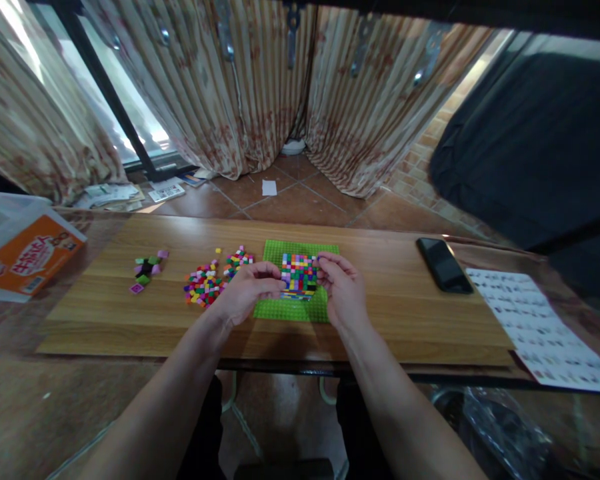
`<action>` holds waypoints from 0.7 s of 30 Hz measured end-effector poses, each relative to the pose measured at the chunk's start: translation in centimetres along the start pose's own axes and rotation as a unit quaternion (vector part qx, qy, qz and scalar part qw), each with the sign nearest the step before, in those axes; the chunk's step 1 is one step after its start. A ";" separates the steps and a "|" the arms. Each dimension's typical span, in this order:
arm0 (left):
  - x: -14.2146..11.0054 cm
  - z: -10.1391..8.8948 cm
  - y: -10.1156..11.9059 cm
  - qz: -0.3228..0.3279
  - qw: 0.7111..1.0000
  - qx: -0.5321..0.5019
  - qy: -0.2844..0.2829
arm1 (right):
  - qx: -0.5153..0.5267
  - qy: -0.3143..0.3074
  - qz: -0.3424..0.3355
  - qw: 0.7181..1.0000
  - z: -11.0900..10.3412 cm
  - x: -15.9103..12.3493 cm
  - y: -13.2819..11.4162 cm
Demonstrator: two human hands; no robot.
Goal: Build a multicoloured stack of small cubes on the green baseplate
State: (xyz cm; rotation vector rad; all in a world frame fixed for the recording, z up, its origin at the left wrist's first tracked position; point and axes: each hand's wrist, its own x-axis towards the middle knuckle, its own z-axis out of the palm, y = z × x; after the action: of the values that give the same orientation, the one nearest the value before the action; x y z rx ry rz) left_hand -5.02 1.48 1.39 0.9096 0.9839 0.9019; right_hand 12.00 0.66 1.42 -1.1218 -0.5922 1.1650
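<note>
On a wooden tabletop [405, 320], a green baseplate [290, 311] lies directly before the person, apparently for two-handed reach. The left hand [245, 290], fingers curled, touches the left side of a multicoloured brick block [299, 272] over the plate, probably steadying it, though a firm grip cannot be confirmed. The right hand [345, 287] pinches what looks like a small purple brick [321, 258] at the block's far right corner.
</note>
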 end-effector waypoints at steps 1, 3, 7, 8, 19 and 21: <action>0.0 0.1 0.0 -0.007 1.000 -0.015 0.001 | -0.002 0.000 -0.002 1.000 0.0 0.0 0.0; 0.0 0.2 -0.1 -0.012 0.999 -0.032 -0.001 | -0.008 0.003 -0.012 1.000 0.0 0.0 0.2; 0.1 0.4 -0.3 -0.005 0.999 -0.036 0.000 | -0.036 0.006 -0.092 0.995 0.0 0.0 0.4; 0.1 0.5 -0.3 -0.001 0.999 -0.034 0.001 | -0.051 0.004 -0.124 0.991 0.0 0.0 0.5; -0.5 -1.0 0.7 0.072 0.997 0.038 0.014 | -0.102 -0.069 -0.189 0.974 -0.2 -0.8 -0.3; -0.5 -1.3 0.8 0.068 0.997 0.019 0.031 | -0.115 -0.094 -0.184 0.972 -0.2 -1.1 -0.2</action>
State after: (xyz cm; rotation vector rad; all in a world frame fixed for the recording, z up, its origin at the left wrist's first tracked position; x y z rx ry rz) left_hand -6.53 1.55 1.96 0.9955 1.0050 1.0335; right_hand 11.90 -0.43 1.73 -1.0435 -1.0569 0.9004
